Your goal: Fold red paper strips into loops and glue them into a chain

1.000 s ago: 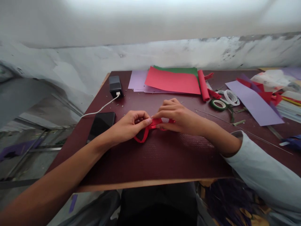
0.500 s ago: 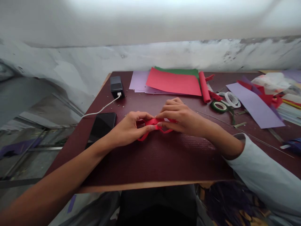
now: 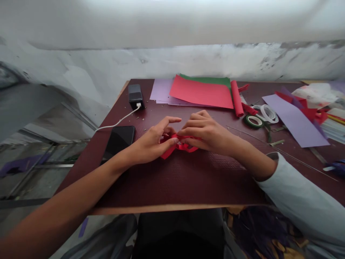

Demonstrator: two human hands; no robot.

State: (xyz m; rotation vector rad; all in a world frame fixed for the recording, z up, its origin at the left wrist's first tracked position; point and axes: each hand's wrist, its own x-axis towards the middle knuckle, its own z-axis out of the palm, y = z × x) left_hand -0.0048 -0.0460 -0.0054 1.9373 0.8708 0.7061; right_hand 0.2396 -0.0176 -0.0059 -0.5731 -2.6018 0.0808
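Observation:
Between my hands, low over the dark red tabletop (image 3: pixel 175 183), is a looped red paper strip (image 3: pixel 167 152) with folds and gaps along it. My left hand (image 3: pixel 152 144) has its thumb on the near side of the strip and curled fingers behind it, while the index finger sticks out above. My right hand (image 3: pixel 208 133) pinches the right part of the strip between thumb and fingers. Much of the paper's middle and right side is hidden by the fingers.
A phone (image 3: pixel 120 140) lies left of my hands, and a power bank (image 3: pixel 135 96) with a white cable stands behind it. Red paper sheets (image 3: pixel 202 92), a red roll (image 3: pixel 237 99), green tape (image 3: pixel 253 121) and a lilac sheet (image 3: pixel 296 120) lie farther back and right, near a thin wire (image 3: pixel 250 135).
My left index finger has lifted off the strip and straightened. The red loops have shifted and look more bunched between my hands. My right hand keeps its pinch.

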